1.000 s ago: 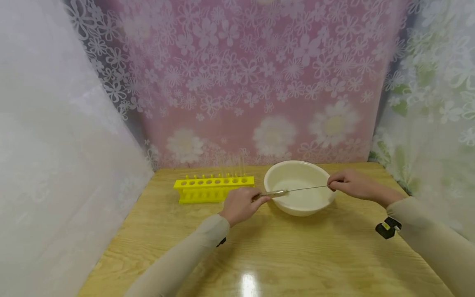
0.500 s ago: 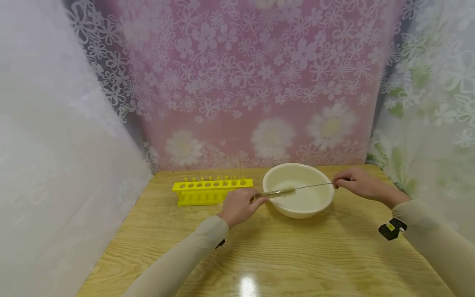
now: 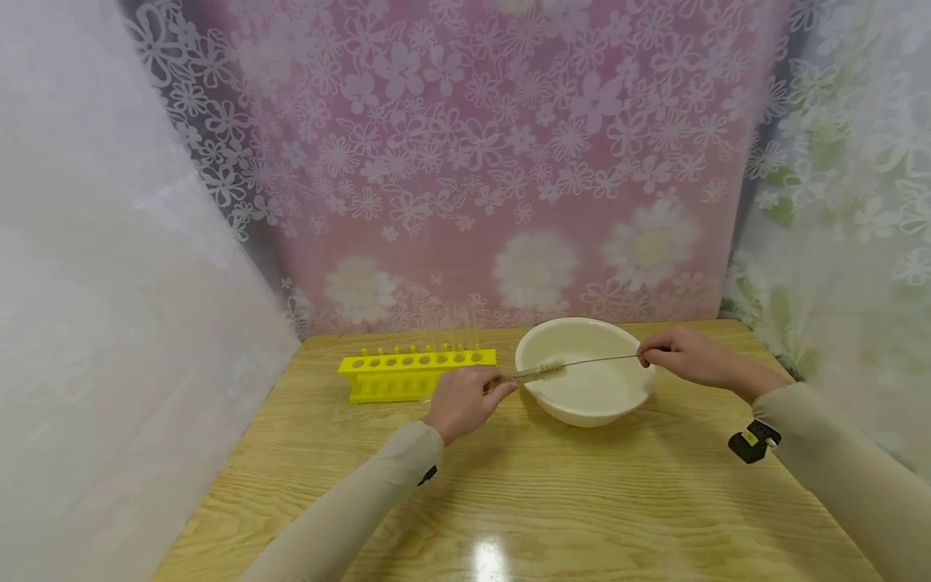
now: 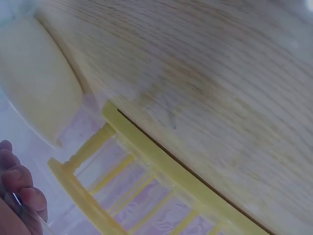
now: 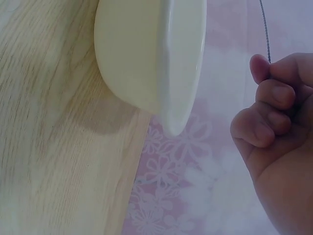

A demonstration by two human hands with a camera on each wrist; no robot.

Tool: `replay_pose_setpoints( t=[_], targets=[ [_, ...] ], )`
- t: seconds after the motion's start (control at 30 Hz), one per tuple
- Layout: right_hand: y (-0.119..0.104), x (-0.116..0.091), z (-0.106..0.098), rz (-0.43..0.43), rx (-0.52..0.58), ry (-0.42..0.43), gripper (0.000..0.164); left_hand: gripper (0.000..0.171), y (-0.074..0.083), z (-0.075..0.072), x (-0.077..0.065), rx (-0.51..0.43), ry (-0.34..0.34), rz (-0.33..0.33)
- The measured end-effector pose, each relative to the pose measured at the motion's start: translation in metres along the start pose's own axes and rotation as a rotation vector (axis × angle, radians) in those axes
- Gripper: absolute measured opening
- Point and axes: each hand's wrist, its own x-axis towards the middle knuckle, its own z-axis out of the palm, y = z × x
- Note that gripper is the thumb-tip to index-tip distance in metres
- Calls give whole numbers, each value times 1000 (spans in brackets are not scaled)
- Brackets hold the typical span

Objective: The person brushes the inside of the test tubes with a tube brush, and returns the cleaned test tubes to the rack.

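Observation:
My left hand (image 3: 464,402) grips a clear glass test tube (image 3: 520,376), held nearly level with its mouth toward the right. At the mouth sit the pale bristles of a test tube brush (image 3: 553,369), over the near left part of a cream basin (image 3: 584,419). The brush's thin twisted wire handle (image 5: 266,34) runs right to my right hand (image 3: 687,360), whose thumb and forefinger pinch its end. In the left wrist view, curled fingers (image 4: 17,178) hold the glass, most of which is out of frame.
Left of the basin stands a yellow test tube rack (image 3: 418,358) with a row of holes and pegs. Several clear tubes (image 3: 471,327) stand up at its right end. A floral curtain (image 3: 473,162) hangs behind the wooden table (image 3: 567,501).
The brush came partly out of the tube to the right, then my right hand shifted back left with it. My left hand has drifted slightly left. Rack and basin stay put.

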Motion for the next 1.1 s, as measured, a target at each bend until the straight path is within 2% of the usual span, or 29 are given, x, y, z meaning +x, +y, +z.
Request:
replay_pose_setpoints(
  t=[0.2, 0.4, 0.5, 0.67, 0.9, 1.1],
  targets=[
    [-3, 5, 0, 7, -10, -47, 26, 41, -5, 1, -3, 6, -6, -10],
    [-6, 8, 0, -15, 13, -40, 27, 42, -6, 0, -4, -11, -16, -16],
    [-8, 10, 2, -6, -9, -53, 26, 42, -6, 1, -5, -3, -19, -12],
    [-21, 21, 21, -27, -5, -96, 26, 35, 6, 4, 0, 13, -21, 30],
    [-44, 42, 53, -117, 71, -134, 27, 41, 27, 4, 10, 50, -20, 61],
    [-44, 43, 57, -167, 49, -117, 30, 40, 30, 3, 11, 61, -34, 55]
  ],
)
